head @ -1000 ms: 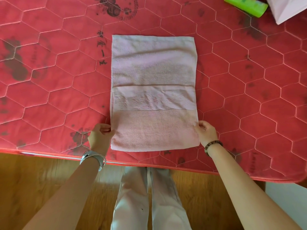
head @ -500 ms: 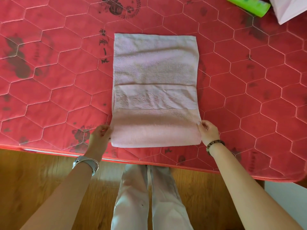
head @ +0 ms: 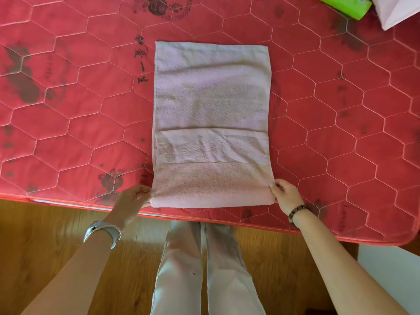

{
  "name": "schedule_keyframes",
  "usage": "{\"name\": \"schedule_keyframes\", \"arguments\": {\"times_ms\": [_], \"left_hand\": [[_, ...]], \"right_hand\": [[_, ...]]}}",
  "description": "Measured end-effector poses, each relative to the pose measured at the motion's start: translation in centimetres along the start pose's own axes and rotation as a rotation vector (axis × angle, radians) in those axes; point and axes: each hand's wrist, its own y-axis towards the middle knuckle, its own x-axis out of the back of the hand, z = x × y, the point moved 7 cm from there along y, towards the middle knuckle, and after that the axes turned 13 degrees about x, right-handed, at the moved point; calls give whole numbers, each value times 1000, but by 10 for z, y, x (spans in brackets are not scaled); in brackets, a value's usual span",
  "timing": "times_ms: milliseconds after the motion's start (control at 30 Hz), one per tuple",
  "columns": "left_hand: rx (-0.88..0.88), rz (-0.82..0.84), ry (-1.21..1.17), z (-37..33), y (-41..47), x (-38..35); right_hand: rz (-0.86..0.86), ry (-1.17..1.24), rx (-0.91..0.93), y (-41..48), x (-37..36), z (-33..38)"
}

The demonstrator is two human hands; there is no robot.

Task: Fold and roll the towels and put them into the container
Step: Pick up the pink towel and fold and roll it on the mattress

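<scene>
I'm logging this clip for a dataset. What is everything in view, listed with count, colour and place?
towel: one, pink, folded flat on the mattress centre, near end starting to roll
mattress: one, red quilted, fills the upper view
green object: one, top right edge, partly cut off
pale object: one, top right corner, cut off
floor: wooden, brown, below
legs: two, pale trousers, bottom centre
hands: left hand and right hand, gripping the towel's near corners
</scene>
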Motion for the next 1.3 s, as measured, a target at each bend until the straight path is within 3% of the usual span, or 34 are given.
{"name": "schedule_keyframes", "arguments": {"times_ms": [300, 467, 867, 1100, 1300], "left_hand": [[-97, 50, 232, -3, 1, -9], [-60, 37, 298, 8, 1, -6], [84, -61, 64, 20, -5, -12], [137, -59, -18, 31, -12, -6], [147, -34, -212, 23, -23, -10]], "right_hand": [[62, -53, -2, -5, -2, -5], [100, -111, 12, -7, -3, -6], [78, -121, -64, -13, -9, -10], [32, 1, -178, -26, -14, -10], [13, 53, 13, -37, -5, 7]]}}
